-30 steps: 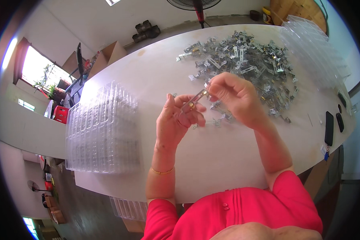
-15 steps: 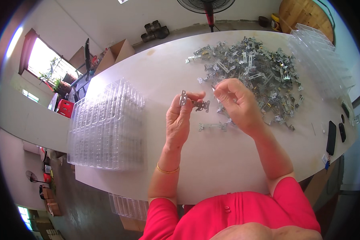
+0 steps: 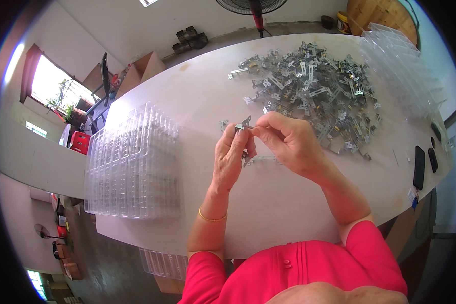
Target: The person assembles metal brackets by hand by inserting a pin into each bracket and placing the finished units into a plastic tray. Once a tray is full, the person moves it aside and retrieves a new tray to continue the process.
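Observation:
My left hand (image 3: 229, 158) is closed around a small metal bracket (image 3: 244, 123), whose perforated end stands up above the thumb and fingers. A second perforated end pokes out below those fingers. My right hand (image 3: 292, 146) meets it from the right, thumb and forefinger pinched on a thin, small piece (image 3: 251, 127) that reaches the bracket. What kind of piece it is cannot be made out. Under the hands, a long silvery bracket (image 3: 263, 158) lies on the white table (image 3: 278, 202), partly covered by them. Just beyond my left hand lies another small bracket (image 3: 224, 123).
A wide heap of metal brackets (image 3: 309, 91) covers the table's far right. Clear plastic trays (image 3: 134, 167) are stacked at the left, with more trays (image 3: 403, 71) at the far right. A black phone (image 3: 419, 167) and keys (image 3: 415, 202) lie near the right edge.
My right hand has come left and down, bringing its pinched piece to the bracket. My left hand has turned the bracket, and its fingers have curled in closer around it.

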Demonstrator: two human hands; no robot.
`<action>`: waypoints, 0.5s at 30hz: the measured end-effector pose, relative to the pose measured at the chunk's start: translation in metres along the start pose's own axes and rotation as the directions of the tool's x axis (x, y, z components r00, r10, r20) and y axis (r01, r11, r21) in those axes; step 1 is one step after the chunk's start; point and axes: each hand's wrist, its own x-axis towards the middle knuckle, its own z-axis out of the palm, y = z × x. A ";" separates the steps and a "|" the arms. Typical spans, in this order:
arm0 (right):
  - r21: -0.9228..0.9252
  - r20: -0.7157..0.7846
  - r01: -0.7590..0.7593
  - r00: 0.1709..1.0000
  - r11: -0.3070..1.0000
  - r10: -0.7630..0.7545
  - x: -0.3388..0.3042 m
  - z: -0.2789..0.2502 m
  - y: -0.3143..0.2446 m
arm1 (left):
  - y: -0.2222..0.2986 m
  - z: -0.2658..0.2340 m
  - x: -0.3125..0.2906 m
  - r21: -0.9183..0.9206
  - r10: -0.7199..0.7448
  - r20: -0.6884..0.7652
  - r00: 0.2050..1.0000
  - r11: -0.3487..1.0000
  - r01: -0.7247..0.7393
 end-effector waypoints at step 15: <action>-0.196 -0.084 0.027 0.995 0.980 -0.044 -0.003 0.002 0.009 | 0.002 0.005 -0.002 0.409 0.117 -0.032 0.993 0.908 -0.094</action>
